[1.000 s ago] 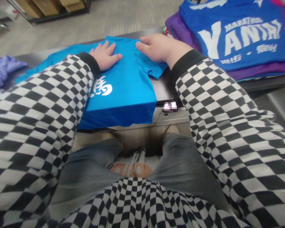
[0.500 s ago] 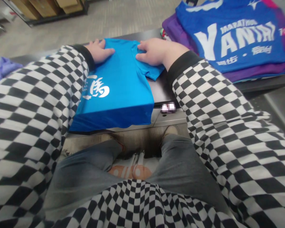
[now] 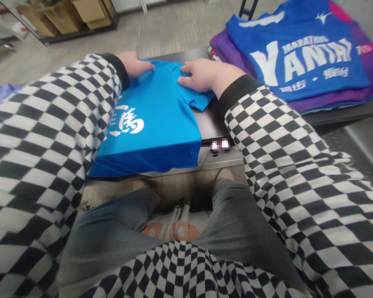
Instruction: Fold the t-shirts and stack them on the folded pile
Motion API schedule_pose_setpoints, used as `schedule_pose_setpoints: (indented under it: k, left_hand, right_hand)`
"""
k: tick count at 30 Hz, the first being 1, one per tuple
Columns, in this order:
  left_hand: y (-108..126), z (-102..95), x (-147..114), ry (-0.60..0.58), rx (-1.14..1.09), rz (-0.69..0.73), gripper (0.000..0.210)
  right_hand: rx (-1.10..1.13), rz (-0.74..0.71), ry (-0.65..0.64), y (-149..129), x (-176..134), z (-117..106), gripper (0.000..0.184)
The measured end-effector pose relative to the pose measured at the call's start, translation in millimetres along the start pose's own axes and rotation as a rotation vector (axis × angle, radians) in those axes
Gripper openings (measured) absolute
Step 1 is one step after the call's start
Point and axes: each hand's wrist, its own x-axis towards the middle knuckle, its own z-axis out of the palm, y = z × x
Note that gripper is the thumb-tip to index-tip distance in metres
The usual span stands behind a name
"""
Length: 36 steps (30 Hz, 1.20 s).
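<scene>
Touching blue shirt printed "馬"

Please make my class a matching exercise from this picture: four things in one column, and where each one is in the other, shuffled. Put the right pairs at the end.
Things
1. Left hand
2. Right hand
3. Bright blue shirt
4. YANTAI shirt

Places
A. On top of a pile of clothing
B. By the short sleeve at the right
C. Farther left of the two hands, at the far edge of the cloth
D. Hanging over the near edge of the table

Right pairs: 1-C, 2-B, 3-D, 4-A
</scene>
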Motion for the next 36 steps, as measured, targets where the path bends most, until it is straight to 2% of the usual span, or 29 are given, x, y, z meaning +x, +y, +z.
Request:
schedule_pose_setpoints:
  k: [3,5,8,11,13,15,16,18,21,23,26,29,31,33,36]
  left_hand:
    - [28,5.5,0,0.079,-0.069,-0.163,0.116]
    - [46,12.8,-4,0.072,-0.124,-0.154,0.106]
    - [60,14.7,-14,0.039,-0.165,-0.155,0.099]
    - [68,0.9,-29,-0.002,-0.145,-0.217,0.087]
    - [77,-11.7,-42,0.068,-0.095,-0.185,0.078]
    - [90,-21.1,-55,0.175,-0.081,-0.087,0.073]
    - [97,-23.4,-61,0.197,-0.105,-0.034,0.073]
    - [109,-22.2,-71,0.127,-0.191,0.04,0.083]
    - [118,-10.4,-79,0.015,-0.274,0.061,0.116]
    - [119,-2.2,-81,0.032,-0.284,0.056,0.131]
    - [118,3.0,-82,0.054,-0.287,0.062,0.137]
    - [122,-1.6,-88,0.085,-0.274,0.044,0.135]
    - [126,-9.6,-96,0.183,-0.243,0.024,0.125]
    - [129,-20.2,-113,0.293,-0.219,0.007,0.107]
    - [127,-31.6,-162,0.332,-0.291,0.011,0.079]
  right_hand:
    - [-0.004,-0.026,0.0,1,2,1,0.063]
    - [-0.005,-0.025,-0.008,0,2,0,0.064]
    - [-0.014,-0.025,-0.015,0,3,-1,0.064]
    - [-0.016,-0.033,-0.012,2,5,0,0.064]
    - [-0.019,-0.034,-0.005,3,6,2,0.064]
    - [-0.027,-0.048,0.011,4,7,3,0.064]
    - [-0.032,-0.056,0.016,4,6,3,0.064]
    - [-0.035,-0.065,0.02,3,5,3,0.067]
    - [-0.012,-0.053,0.022,1,3,2,0.069]
    - [0.01,-0.043,0.039,2,3,2,0.063]
    - [0.019,-0.035,0.056,4,4,4,0.056]
    - [0.009,-0.049,0.046,4,5,8,0.058]
    - [0.006,-0.058,0.035,4,6,11,0.061]
    - [0.002,-0.053,0.026,4,9,15,0.061]
    - [0.014,-0.023,0.018,6,14,23,0.059]
